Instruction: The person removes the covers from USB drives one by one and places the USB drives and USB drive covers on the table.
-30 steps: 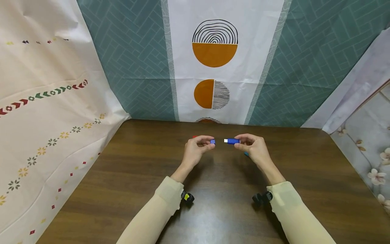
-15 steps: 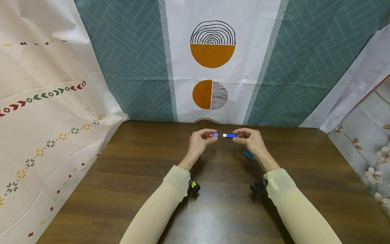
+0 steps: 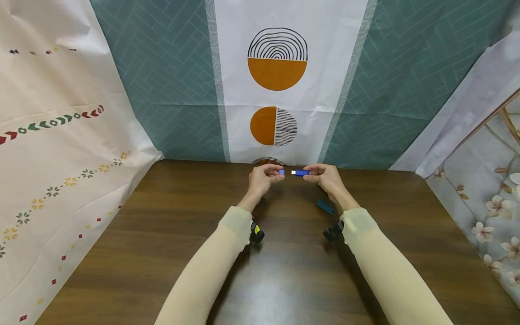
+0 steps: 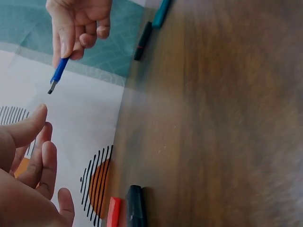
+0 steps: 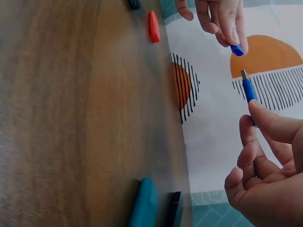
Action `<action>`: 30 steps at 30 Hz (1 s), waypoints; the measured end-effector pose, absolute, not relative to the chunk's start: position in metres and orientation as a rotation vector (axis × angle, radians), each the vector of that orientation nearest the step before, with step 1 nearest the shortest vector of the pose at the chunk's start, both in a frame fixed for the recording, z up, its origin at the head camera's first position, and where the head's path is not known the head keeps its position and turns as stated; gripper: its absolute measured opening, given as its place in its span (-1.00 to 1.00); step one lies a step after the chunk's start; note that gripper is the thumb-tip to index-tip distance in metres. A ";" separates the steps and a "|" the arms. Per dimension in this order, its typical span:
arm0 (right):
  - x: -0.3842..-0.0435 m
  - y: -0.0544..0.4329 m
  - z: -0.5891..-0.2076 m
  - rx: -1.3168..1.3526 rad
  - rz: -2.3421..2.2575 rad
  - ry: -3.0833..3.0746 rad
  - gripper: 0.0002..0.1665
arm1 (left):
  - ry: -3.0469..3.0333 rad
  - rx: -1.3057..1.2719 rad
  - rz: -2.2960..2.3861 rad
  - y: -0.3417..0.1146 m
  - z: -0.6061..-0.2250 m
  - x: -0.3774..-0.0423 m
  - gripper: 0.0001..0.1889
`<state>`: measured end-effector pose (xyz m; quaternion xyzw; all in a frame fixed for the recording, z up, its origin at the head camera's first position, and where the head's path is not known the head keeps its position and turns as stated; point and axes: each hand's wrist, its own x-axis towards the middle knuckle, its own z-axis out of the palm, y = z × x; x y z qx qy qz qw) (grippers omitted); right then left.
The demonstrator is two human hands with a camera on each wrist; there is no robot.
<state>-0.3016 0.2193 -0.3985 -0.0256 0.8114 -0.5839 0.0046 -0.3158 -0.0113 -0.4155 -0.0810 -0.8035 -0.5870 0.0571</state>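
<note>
My left hand (image 3: 261, 180) pinches a small blue cap (image 3: 281, 172) between thumb and fingertips. Facing it, my right hand (image 3: 328, 179) grips a blue USB flash drive (image 3: 299, 173) by its rear end, metal plug toward the cap. A short gap separates plug and cap, and both are held above the far part of the table. In the right wrist view the cap (image 5: 238, 50) sticks out below the left fingertips, with the drive (image 5: 249, 90) just beneath. The left wrist view shows the drive (image 4: 58, 71), while the left fingers there hide the cap.
On the wooden table (image 3: 122, 262), a teal stick-like object (image 3: 325, 207) lies below the right hand, with a slim black one (image 4: 143, 41) near it. Toward the left lie a red piece (image 5: 154, 27) and a dark one (image 4: 136, 205). A patterned cloth (image 3: 280, 90) hangs behind.
Both hands have moved farther from me, toward the table's back edge, still holding cap and drive. The gap between the two has narrowed slightly. More of the teal object shows now.
</note>
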 end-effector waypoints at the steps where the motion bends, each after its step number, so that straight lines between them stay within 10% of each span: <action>1: -0.304 0.218 -0.399 -0.071 -1.824 2.537 -0.53 | -2.449 -0.252 -1.768 -0.012 -0.415 -0.318 -0.76; 30: -0.343 0.213 -0.414 0.032 -1.688 2.545 -0.56 | -2.705 -0.194 -1.473 -0.004 -0.423 -0.351 -0.74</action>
